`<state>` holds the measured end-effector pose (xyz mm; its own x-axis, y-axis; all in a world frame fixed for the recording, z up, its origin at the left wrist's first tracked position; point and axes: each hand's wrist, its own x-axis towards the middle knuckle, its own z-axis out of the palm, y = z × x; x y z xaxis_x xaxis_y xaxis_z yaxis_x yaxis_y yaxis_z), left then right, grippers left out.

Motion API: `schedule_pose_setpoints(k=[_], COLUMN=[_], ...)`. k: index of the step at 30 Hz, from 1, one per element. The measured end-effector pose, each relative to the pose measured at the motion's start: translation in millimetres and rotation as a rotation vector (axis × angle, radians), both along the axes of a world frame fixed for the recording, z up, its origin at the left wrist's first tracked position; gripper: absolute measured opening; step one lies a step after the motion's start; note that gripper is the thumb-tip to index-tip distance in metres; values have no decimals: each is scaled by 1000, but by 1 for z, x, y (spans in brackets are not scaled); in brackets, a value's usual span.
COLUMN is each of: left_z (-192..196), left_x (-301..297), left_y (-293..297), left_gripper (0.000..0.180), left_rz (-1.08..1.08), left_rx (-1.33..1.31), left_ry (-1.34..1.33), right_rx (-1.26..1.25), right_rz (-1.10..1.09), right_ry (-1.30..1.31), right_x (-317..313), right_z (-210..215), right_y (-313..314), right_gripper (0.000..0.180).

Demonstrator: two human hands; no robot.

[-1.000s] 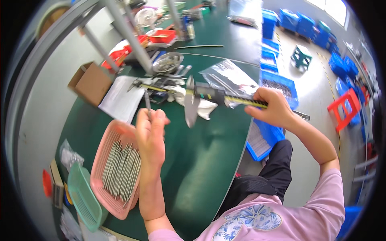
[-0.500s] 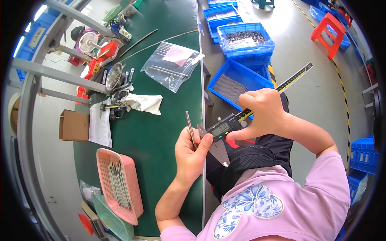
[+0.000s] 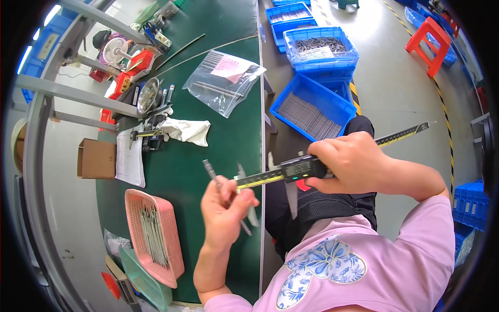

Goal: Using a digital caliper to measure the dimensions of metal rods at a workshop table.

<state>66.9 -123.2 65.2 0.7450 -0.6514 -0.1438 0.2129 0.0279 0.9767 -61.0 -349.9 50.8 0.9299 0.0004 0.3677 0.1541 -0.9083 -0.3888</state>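
Note:
My right hand (image 3: 356,164) is closed around the sliding head of a digital caliper (image 3: 303,168), whose beam slants up to the right. The caliper's jaws stand wide apart. Close to the fixed jaw, my left hand (image 3: 223,208) pinches a thin metal rod (image 3: 209,169) that tilts from upper left to lower right. The left fingers also meet the fixed-jaw end of the beam. Motion smears the rod and left fingertips a little, so I cannot tell whether rod and jaw touch.
On the green table (image 3: 208,275) are a pink basket (image 3: 174,234) of metal rods, a clear bag (image 3: 221,83) with rods, a white glove (image 3: 189,131), a second caliper (image 3: 148,133) and a cardboard box (image 3: 97,158). Blue crates (image 3: 296,86) holding metal parts stand beyond the table edge.
The caliper's jaws have spread from closed to wide apart. My left hand has shifted left with the rod, which now leans more, and my right hand has moved right with the sliding head.

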Motion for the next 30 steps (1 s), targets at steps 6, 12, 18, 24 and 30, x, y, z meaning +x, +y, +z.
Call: schedule_pose_setpoints(k=[6,12,18,24,30], left_z=[17,22,4,-48,-66], left_x=[46,56,19,-4,-9], left_y=[56,63,33,-4,-13], left_gripper=[32,16,13,26,24], left_rz=[210,209,-100,-397,-319], left_rx=[32,472,442,185,171], left_ry=[-162,-814,-1565,-1441,-1384], right_rx=[-88,287,591,620,450], right_rz=[-119,-231,-193,-117,-170], right_ry=[-3,273,311,271,356], right_x=[-30,-41,-42,-38,-46], right_z=[6,9,-9,-6,-3], right_y=[-32,-35,-42,-42,-31], right_gripper=[41,39,43,45,58])
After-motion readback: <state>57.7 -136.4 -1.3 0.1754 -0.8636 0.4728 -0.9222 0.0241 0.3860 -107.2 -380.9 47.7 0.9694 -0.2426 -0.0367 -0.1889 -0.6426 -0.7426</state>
